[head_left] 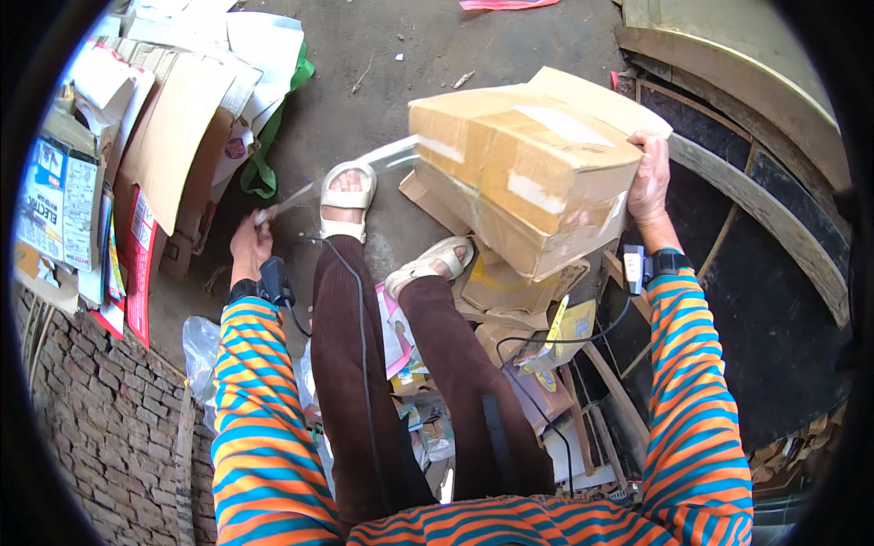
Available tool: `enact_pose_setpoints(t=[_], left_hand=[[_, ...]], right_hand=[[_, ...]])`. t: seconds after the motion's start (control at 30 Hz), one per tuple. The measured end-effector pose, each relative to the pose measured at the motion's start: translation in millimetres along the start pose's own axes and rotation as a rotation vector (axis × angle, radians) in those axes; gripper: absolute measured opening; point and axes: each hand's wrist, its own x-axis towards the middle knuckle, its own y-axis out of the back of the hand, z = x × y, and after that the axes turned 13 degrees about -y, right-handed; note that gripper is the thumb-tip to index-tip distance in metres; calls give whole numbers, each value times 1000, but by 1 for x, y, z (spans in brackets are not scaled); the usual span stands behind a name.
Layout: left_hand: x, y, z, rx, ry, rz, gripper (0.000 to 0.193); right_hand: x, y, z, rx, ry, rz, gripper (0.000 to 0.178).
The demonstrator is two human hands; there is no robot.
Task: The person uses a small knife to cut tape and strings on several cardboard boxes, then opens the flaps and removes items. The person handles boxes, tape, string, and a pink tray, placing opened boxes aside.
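Observation:
A brown cardboard box [510,173] is tilted in front of my feet, with a flap raised at its far right. My right hand [649,182] grips the box's right edge. From the box's left side a strip of clear packing tape [387,153] stretches toward my left hand [251,244]. The left fingers are closed on the strip's loose end, well to the left of the box. Whitish tape patches show on the box's top and front. The fingers under the right edge of the box are partly hidden.
Flattened cardboard [177,136] and printed cartons are stacked at the left beside a green strap [262,173]. More flattened boxes [510,287] lie under the held box. Black panels with wooden frames [719,300] lean at the right. A brick surface [100,409] is lower left. Cables run from both wrists.

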Motion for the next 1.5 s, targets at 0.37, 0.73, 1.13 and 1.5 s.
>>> enact_pose_setpoints(t=[0.37,0.73,1.13,1.5], left_hand=[[-89,-44,-16,353,-217,-167,24],[-249,-110,49,1657,-1327,-411,24],[-315,-103,28,159,-215,-827,54],[-324,-75,71,790,-734,-336,32]], right_hand=[[44,3,-38,-240,38,87,32],[7,-44,-149,-147,-14,-66,56],[-86,-110,-252,387,140,-645,19],[-126,-122,-121,-57,-181,-707,21]])
